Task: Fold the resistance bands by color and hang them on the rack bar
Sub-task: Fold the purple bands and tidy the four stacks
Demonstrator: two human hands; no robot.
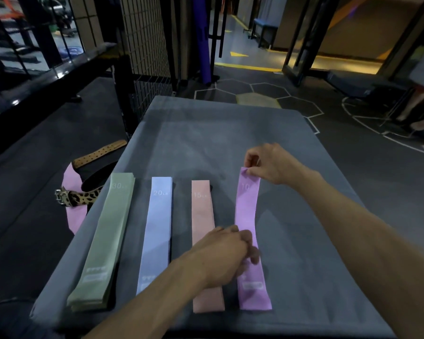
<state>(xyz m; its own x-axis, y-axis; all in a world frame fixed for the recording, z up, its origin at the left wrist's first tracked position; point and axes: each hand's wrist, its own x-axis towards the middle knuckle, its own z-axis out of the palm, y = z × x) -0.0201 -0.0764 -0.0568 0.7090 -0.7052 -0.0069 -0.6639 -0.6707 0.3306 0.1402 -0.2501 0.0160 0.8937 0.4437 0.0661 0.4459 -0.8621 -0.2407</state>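
Observation:
Four flat resistance bands lie side by side on a grey table (206, 133): a green stack (103, 241) marked 30, a blue one (157, 231) marked 20, a peach one (202, 211) marked 15, and a purple one (247, 206) marked 10. My right hand (269, 165) pinches the far end of the purple band. My left hand (225, 253) reaches across the peach band and rests with curled fingers on the purple band's middle. No rack bar can be made out for certain.
Off the table's left edge lie a leopard-print belt (78, 196), a tan perforated belt (98, 155) and another pink band (71, 216) on a dark mat. A wire grid panel (145, 45) stands behind the table. Someone's legs (419, 118) show at far right.

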